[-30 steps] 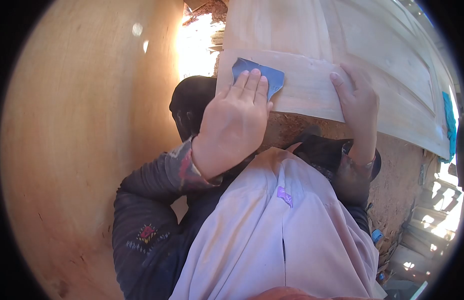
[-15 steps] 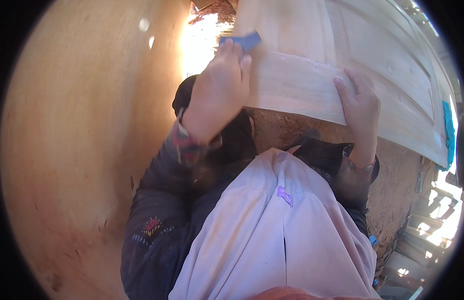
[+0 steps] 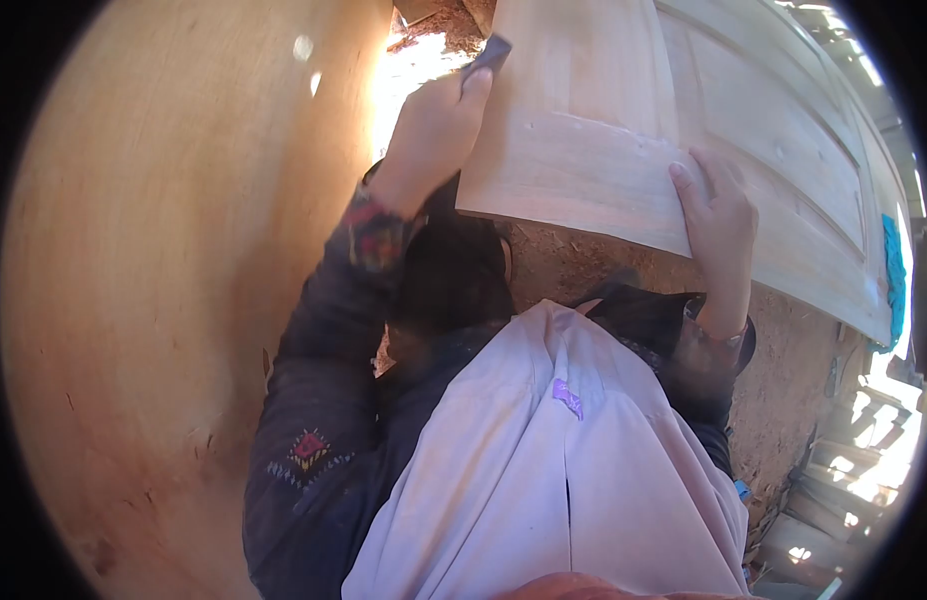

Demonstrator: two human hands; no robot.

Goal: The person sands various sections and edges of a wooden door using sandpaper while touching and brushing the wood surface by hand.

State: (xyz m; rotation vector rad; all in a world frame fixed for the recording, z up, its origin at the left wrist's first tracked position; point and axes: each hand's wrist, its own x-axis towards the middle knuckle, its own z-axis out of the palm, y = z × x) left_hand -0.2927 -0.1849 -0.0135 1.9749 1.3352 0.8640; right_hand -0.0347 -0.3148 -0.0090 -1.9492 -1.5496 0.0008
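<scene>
My left hand [image 3: 438, 130] is at the left edge of a pale wooden panel door [image 3: 583, 180], its thumb pressed against a folded sheet of blue-grey sandpaper [image 3: 491, 55]. The sheet stands up above the fingers beside that edge; the other fingertips are hard to make out against the bright gap. On the near right part of the door lies my right hand [image 3: 721, 210], thumb and forefinger apart on the wood, holding nothing loose.
A large smooth wooden board [image 3: 183, 250] fills the left side. Brown ground [image 3: 793, 350] shows below the door. A teal cloth [image 3: 891, 280] hangs at the door's far right end, and wood pieces [image 3: 833, 480] lie at the lower right.
My left hand has moved left and up, from flat on the door's surface with the sandpaper to its left edge, and the sheet is now folded. My right hand has stayed on the door.
</scene>
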